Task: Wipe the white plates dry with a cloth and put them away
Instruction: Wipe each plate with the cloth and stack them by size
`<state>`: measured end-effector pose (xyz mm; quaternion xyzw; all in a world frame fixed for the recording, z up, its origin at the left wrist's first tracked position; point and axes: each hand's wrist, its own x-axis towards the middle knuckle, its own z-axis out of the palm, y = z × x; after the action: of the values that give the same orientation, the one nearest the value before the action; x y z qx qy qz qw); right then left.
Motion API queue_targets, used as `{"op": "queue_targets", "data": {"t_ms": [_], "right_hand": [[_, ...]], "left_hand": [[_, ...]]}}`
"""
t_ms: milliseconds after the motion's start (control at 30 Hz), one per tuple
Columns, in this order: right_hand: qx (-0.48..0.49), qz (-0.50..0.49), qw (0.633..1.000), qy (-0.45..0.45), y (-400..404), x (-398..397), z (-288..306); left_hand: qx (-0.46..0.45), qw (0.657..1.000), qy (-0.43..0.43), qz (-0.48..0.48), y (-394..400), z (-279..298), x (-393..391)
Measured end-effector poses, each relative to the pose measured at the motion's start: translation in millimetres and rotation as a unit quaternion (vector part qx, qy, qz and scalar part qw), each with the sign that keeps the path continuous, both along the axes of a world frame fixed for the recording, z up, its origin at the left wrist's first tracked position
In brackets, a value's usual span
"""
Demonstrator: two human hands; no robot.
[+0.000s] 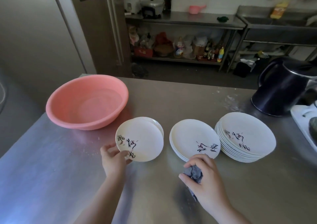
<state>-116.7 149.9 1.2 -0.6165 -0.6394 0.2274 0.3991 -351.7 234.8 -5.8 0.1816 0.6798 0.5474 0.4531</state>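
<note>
Pinching a white plate (139, 140) beside the pink basin (86, 101), the left hand (114, 158) lifts it; the right hand (204, 175) clutches a grey cloth (193, 172).

A working kitchen, likely a commercial one.
A steel worktop (188, 100) carries stacked white plates (247, 138) and a pink basin (85, 101); behind stand a steel shelf unit (185, 20) with rice cookers (132, 3), bottles of sauce (211, 51) and a steel sink (277, 22).
</note>
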Motion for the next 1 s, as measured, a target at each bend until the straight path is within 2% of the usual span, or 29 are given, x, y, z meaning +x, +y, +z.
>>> {"op": "queue_targets", "data": {"t_ms": [233,367,633,800,900,1000], "right_hand": [[-0.017,-0.046,0.999,0.002,-27.9,30.5,2.2],[-0.046,-0.062,0.997,0.017,-48.1,39.7,-8.9],[-0.101,-0.035,0.994,0.016,-84.2,41.1,-31.5],[-0.117,-0.036,0.992,0.012,-92.8,37.2,-37.3],[-0.13,-0.033,0.991,0.016,-93.1,34.8,-38.3],[-0.143,-0.028,0.989,0.012,-89.0,33.1,-36.5]], "left_hand": [[0.032,0.99,-0.044,-0.129,-88.8,18.7,2.9],[0.004,0.978,-0.065,-0.199,-122.8,2.8,22.7],[-0.03,0.964,-0.093,-0.248,-150.0,-29.6,58.5],[-0.033,0.962,-0.041,-0.266,-155.3,-44.4,60.6],[-0.049,0.95,0.038,-0.307,-153.7,-51.5,54.7],[-0.036,0.919,0.141,-0.366,-153.5,-50.5,53.6]]}}
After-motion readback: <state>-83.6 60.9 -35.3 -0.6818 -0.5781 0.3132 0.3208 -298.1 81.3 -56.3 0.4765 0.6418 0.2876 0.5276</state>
